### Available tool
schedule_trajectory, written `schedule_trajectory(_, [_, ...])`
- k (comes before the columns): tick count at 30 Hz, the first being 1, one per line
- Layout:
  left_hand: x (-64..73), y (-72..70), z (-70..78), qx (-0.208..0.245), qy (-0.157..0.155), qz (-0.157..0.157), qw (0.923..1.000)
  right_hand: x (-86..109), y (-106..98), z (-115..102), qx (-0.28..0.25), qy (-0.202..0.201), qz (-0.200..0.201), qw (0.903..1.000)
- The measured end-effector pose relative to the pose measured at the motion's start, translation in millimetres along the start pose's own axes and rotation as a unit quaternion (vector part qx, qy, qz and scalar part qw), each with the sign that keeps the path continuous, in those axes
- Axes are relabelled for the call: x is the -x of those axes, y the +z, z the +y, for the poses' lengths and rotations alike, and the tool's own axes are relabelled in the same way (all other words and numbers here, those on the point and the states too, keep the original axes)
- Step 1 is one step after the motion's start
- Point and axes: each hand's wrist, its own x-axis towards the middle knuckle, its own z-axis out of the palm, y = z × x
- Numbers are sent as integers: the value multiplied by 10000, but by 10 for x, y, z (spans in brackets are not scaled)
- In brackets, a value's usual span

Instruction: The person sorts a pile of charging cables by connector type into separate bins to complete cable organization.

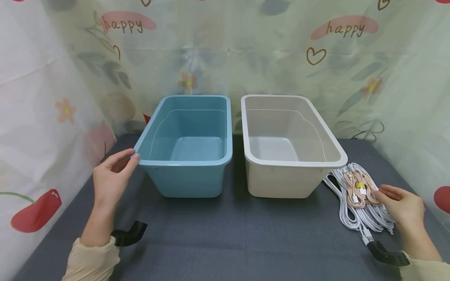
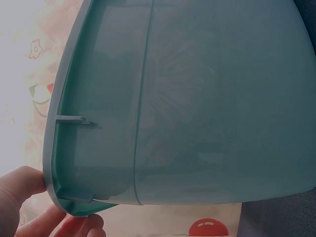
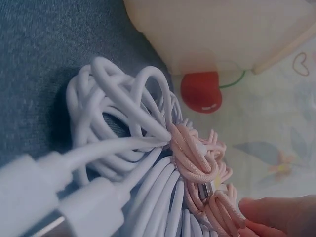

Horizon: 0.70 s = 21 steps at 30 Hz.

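At the near left corner of a blue plastic bin (image 1: 186,179), my left hand (image 1: 110,175) pinches the rim. The left wrist view shows the thumb (image 2: 27,182) on one side of that rim (image 2: 52,148) and the fingers curled at the other. Over on the right, my right hand (image 1: 404,205) pinches the edge of a coiled pink braided cable (image 1: 369,187) with a yellow tie. This coil lies on a bundle of white cables (image 1: 346,214); silvery connector metal shows among the pink loops in the right wrist view.
A beige plastic bin (image 1: 281,181) stands right of the blue one, with a narrow gap between them. Dark grey cloth (image 1: 239,238) covers the table. Printed curtains (image 1: 225,50) hang behind and at both sides. Black straps (image 1: 130,234) stick out at the wrists.
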Motion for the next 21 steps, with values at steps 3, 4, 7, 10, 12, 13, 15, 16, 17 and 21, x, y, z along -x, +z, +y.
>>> schedule_trajectory(3, [0,1,3,53,44,12,10000,111,-47,-118,105,8,38,9999])
schedule_trajectory(4, [1,2,3,65,53,16,10000,170,-69,-179,126,3,35,9999])
schedule_trajectory(7, [5,0,5,70,84,29,9999,276,-114,-304,128,89,10,9999])
schedule_trajectory(10, [15,0,11,73,128,40,9999,308,-130,-353,157,213,37,9996])
schedule_trajectory(12, [21,1,17,117,156,50,9998,284,-133,-338,153,260,54,9995])
schedule_trajectory(13, [24,1,20,130,160,55,9998,266,-134,-326,149,264,79,9995])
schedule_trajectory(15, [27,1,24,136,157,64,9998,214,-129,-282,123,312,82,9994])
schedule_trajectory(16, [27,0,21,137,146,63,9998,196,-125,-262,107,303,91,9994])
schedule_trajectory(17, [27,-1,19,121,135,60,9998,172,-118,-239,119,345,115,9993])
schedule_trajectory(21, [26,-3,6,62,86,28,9999,141,-109,-206,-55,499,177,9986])
